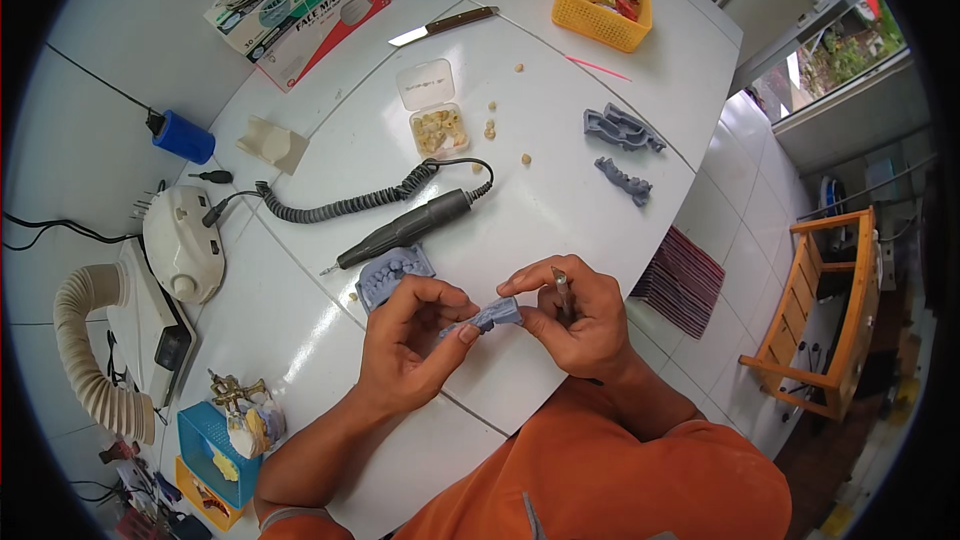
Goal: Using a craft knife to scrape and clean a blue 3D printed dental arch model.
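Observation:
A small grey dental model piece (499, 314) is held between my two hands, low over the white tiled table. My left hand (405, 340) pinches its left end with thumb and fingers. At the other end, my right hand (590, 325) grips it with the thumb and a fingertip. A slim metal-tipped tool (561, 285) also sticks up from among the right fingers; its lower part is hidden. Just beyond my left hand lies a blue-grey dental model (393, 272) with tooth shapes, partly covered by the hand. A black rotary handpiece (410, 228) with a coiled cord rests against it.
Tooth-coloured pieces fill an open clear box (440, 130), with several loose nearby. Two grey dental model parts (622, 128) (624, 182) lie at the right. Farther back are a knife (445, 26) and a yellow basket (602, 20). A white control unit (183, 243) and ribbed hose (85, 340) stand left.

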`<state>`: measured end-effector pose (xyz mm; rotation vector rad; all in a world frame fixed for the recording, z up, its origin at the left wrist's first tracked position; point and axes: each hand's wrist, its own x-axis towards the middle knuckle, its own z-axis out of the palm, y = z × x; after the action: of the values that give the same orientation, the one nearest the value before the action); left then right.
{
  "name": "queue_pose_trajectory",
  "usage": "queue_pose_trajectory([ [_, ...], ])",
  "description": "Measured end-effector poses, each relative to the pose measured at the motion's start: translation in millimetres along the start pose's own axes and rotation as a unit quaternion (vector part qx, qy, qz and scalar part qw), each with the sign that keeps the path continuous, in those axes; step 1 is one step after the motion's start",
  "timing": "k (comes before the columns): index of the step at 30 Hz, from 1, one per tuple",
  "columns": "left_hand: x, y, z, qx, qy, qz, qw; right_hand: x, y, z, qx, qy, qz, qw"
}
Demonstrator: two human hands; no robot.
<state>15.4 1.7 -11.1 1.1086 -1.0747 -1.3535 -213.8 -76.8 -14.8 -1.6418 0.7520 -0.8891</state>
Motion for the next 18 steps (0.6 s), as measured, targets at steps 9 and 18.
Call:
queue_pose_trajectory([
  [9, 4.5, -5.9, -2.3, -0.025, -0.031, 0.076, 0.996, 1.8, -1.2, 0.7, 0.019, -0.001, 0.007, 1.000],
  [18, 3.2, -4.1, -2.9, 0.031, -0.029, 0.119, 0.992, 6.6, -4.8, 2.0, -0.021, 0.028, -0.034, 0.999],
])
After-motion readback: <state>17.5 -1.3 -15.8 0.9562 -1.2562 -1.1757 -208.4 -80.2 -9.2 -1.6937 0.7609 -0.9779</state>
